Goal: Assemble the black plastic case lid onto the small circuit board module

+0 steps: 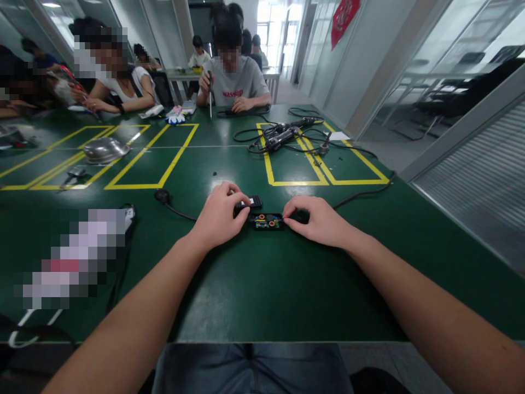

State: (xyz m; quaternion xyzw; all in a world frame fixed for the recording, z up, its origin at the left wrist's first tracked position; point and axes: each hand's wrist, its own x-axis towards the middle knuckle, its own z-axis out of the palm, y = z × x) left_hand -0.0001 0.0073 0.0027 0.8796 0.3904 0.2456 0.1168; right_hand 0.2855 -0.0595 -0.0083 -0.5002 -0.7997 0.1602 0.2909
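Note:
An opened black adapter case (268,226) lies on the green table, its circuit board (262,223) with copper coils facing up. My left hand (221,216) is curled at the case's left end, thumb and fingers bent over the spot where a power cord (180,213) comes in; what lies between them is hidden. That cord ends in a black plug (162,196) to the left. At the right end, my right hand (318,219) pinches a black cable (302,215) by thumb and forefinger. Just behind the case rests a black ribbed cover (255,202), partly behind my left fingers.
Black tools with tangled cables (283,137) lie at the back right, inside yellow tape outlines. A metal bowl (105,149) is at the back left. A blurred-out package (77,257) lies at the left front. Across the table, a person (241,76) holds a screwdriver (210,96).

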